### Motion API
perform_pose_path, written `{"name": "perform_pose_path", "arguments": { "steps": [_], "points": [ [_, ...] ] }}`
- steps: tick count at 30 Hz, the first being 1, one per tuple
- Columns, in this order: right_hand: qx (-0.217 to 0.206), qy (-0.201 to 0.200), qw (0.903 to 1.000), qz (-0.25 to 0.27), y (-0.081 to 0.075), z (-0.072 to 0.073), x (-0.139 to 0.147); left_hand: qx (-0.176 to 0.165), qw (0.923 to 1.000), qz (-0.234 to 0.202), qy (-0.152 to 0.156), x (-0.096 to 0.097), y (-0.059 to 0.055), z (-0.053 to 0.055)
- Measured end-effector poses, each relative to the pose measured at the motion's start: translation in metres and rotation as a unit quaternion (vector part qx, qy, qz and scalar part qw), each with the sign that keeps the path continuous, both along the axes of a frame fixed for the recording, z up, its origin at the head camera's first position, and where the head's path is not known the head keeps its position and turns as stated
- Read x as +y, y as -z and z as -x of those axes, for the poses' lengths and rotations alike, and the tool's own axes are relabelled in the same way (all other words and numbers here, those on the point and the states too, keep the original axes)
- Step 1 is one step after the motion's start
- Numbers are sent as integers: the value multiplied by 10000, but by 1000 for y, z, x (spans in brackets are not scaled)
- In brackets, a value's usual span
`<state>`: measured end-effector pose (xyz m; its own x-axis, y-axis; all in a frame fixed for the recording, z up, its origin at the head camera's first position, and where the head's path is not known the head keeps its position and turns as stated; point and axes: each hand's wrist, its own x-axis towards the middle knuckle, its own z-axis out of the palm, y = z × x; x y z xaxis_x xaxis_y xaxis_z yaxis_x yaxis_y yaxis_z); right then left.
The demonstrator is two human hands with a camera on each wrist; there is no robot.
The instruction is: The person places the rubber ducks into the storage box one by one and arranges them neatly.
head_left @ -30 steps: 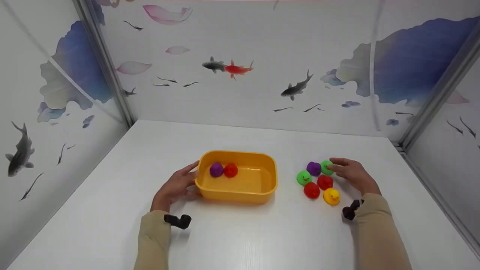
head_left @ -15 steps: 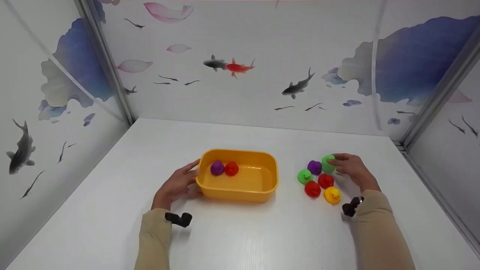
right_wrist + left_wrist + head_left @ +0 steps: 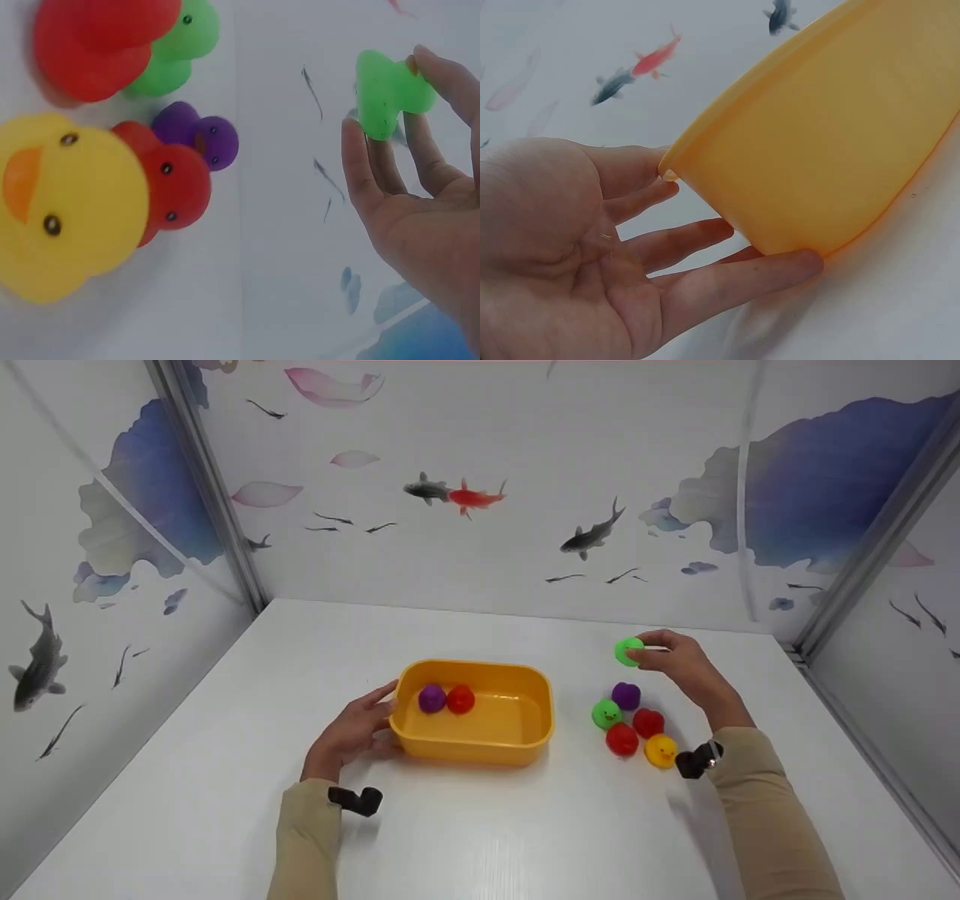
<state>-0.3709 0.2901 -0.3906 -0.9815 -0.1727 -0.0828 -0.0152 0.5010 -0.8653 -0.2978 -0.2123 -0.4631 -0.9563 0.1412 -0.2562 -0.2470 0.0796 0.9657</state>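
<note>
My right hand (image 3: 684, 666) pinches a green rubber duck (image 3: 627, 651) between thumb and fingertips, raised behind a cluster of toy ducks. In the right wrist view that green duck (image 3: 390, 91) is tipped on its side, well apart from the others. My left hand (image 3: 354, 733) touches the left end of a yellow plastic bin (image 3: 472, 754). From the left wrist, its fingers (image 3: 742, 286) look extended along the bin's wall and lower edge. Inside the bin, at its left, lie a purple duck (image 3: 432, 698) and a red duck (image 3: 460, 700).
Right of the bin sit a purple duck (image 3: 626, 695), another green duck (image 3: 607, 714), two red ducks, one nearer the front (image 3: 622, 740), and a yellow duck (image 3: 661, 751). The white table (image 3: 480, 832) is enclosed by panels printed with fish.
My right hand has taken hold of the green duck at the back of the cluster, lifted it, and carried it up and slightly left. The left hand and bin stay put.
</note>
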Motion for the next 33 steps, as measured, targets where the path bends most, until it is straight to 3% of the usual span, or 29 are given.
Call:
{"name": "perform_pose_path", "arguments": {
  "steps": [12, 24, 33],
  "points": [
    [-138, -77, 9998, -76, -16, -3, -43, -4, 10000, 20, -27, 0, 1, 2],
    [-424, -218, 9989, -41, -21, -11, -95, -108, 9999, 51, -61, -1, 0, 1],
    [-376, -656, 9953, 607, -13, -12, -127, -64, 9999, 75, -69, 0, 0, 0]
  ]
}}
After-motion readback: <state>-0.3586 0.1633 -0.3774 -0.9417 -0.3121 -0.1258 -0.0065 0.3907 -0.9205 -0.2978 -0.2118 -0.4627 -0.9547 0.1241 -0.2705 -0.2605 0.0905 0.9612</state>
